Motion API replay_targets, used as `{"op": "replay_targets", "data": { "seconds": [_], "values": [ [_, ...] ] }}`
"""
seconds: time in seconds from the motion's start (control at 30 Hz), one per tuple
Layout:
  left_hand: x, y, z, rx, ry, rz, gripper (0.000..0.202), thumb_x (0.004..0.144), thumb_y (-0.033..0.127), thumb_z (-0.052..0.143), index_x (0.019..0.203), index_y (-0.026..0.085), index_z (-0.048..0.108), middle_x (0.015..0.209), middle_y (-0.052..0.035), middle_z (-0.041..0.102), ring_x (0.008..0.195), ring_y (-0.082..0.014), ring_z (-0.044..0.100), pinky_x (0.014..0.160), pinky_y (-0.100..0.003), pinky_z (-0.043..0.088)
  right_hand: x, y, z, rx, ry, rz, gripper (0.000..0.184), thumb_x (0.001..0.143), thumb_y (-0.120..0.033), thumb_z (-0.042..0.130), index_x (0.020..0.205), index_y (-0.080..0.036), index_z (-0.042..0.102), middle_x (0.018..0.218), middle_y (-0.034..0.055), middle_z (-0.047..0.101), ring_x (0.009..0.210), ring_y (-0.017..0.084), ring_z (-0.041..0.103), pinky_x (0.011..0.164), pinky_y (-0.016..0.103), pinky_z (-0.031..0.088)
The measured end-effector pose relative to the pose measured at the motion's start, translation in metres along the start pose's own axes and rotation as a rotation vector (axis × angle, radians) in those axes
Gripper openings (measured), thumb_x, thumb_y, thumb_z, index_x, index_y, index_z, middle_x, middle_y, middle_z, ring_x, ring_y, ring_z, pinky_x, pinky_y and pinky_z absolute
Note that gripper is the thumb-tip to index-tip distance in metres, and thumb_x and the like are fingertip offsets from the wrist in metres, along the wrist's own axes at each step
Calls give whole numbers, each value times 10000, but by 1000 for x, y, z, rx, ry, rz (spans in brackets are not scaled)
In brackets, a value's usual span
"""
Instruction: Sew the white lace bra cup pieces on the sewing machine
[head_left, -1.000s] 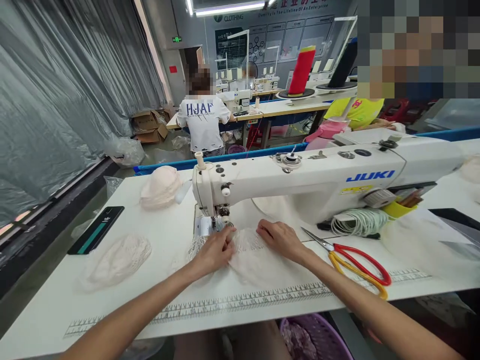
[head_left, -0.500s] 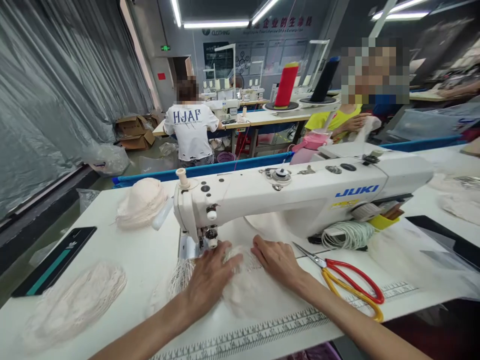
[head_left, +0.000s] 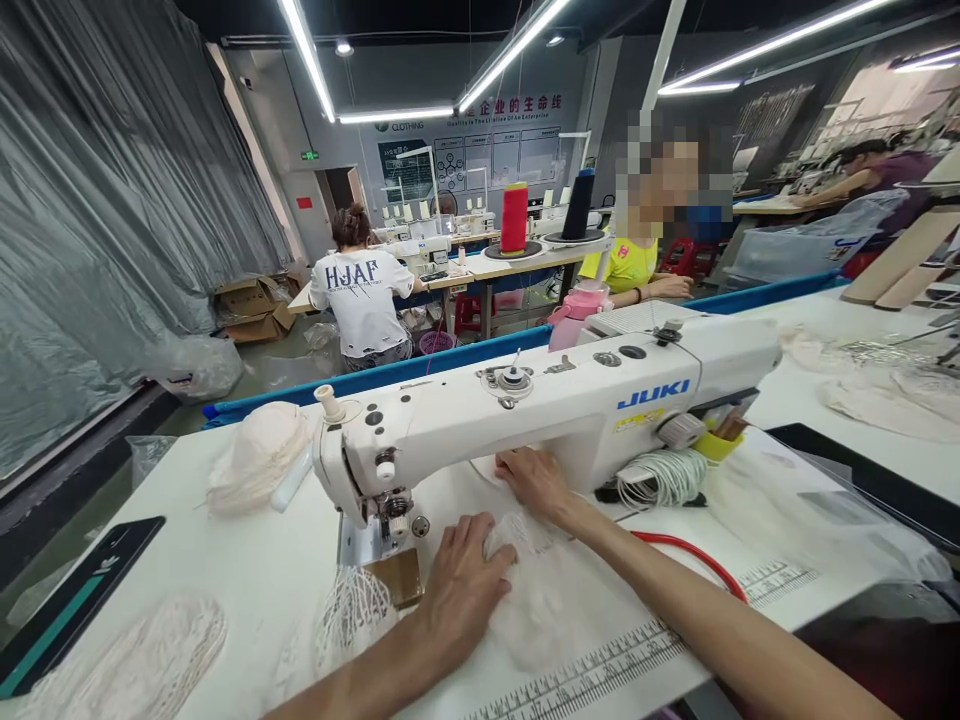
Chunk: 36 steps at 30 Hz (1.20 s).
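My left hand lies palm down beside the needle area, fingers extended and thumb apart. Its thumb touches a sheer cream lace piece on the table. Under the arm of the white sewing machine reaches my right hand. Its fingers are drawn together at the edge of a white fabric piece, and the fingertips are partly hidden. A netted lace strip lies left of my left wrist, near a brown block by the presser foot. The red-handled scissors are partly covered by my right forearm.
Cream fabric stacks and lace lie at the left, near a black-and-green case. A coil of pale cord sits by the machine base. A printed ruler runs along the front edge. Co-workers sit beyond.
My right hand has moved away from the lace and in under the machine arm. My left hand has drawn back from the needle area, exposing the brown block. The view has shifted.
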<state>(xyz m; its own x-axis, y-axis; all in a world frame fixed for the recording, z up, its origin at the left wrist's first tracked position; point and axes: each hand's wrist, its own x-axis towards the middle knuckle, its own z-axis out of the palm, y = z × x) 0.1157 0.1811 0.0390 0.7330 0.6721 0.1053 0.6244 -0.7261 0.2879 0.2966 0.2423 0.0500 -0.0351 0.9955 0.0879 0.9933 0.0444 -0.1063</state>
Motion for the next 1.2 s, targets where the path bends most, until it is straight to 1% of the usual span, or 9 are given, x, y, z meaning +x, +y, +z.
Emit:
{"op": "replay_targets", "data": {
  "seconds": [0.07,0.17,0.33,0.47,0.57,0.73,0.93,1.1,1.2],
  "values": [
    [5,3,1,-4,0,11,324,803,42,470,1064,218,549,1263,-95,442,1130,-286,431,891,-487,416,1,1,3,1,-7,-8,111,918,-222,478,923,-192,584,941,66,646,841,223,622,629,271,376],
    [9,4,-1,-6,14,68,270,803,50,485,1022,194,548,1320,-111,406,1187,-295,395,934,-509,394,-2,2,6,-3,5,-8,149,942,-210,421,1012,-178,549,1011,92,623,859,224,611,630,274,376],
    [18,2,-4,21,105,149,339,813,-8,359,1058,163,519,1254,-132,467,1120,-254,465,935,-466,399,-3,2,13,12,-5,-44,164,943,-245,433,1070,-193,523,1103,94,578,858,219,608,627,266,386],
    [35,-9,-2,78,122,156,373,793,-38,329,1061,138,519,1234,-149,498,1117,-243,495,955,-449,385,0,3,19,26,4,-29,231,960,-171,328,1087,-163,522,1079,110,584,851,222,609,653,293,416],
    [51,-21,2,135,113,131,329,832,12,342,1084,140,511,1232,-153,520,1169,-247,484,994,-476,350,-1,3,19,42,16,-33,245,919,-109,371,1116,-145,512,1104,108,581,916,220,593,723,313,439],
    [78,-35,9,171,146,114,382,851,47,346,1208,124,460,1256,-143,534,1186,-247,479,1002,-471,334,-7,0,6,86,87,-34,285,857,-86,422,1118,-162,507,1119,108,583,909,221,603,710,297,454],
    [99,-40,13,148,112,53,303,880,108,343,1016,128,613,1078,-133,643,1075,-281,541,925,-449,369,-39,0,-19,196,182,-122,231,820,-61,423,996,-176,517,1029,106,602,855,217,612,603,262,443],
    [106,-36,6,106,50,-6,289,830,97,406,994,158,636,1095,-117,642,1090,-272,530,951,-423,335,-91,14,-46,440,290,-123,201,956,-162,262,921,-181,459,786,41,597,636,137,576,569,228,433],
    [104,-29,0,60,-4,-61,278,847,131,389,876,134,665,955,-132,676,998,-295,572,949,-467,311,-122,20,-75,1050,401,-77,207,978,-339,294,892,-207,429,616,-39,497,432,82,425,422,186,344]
  ]
}}
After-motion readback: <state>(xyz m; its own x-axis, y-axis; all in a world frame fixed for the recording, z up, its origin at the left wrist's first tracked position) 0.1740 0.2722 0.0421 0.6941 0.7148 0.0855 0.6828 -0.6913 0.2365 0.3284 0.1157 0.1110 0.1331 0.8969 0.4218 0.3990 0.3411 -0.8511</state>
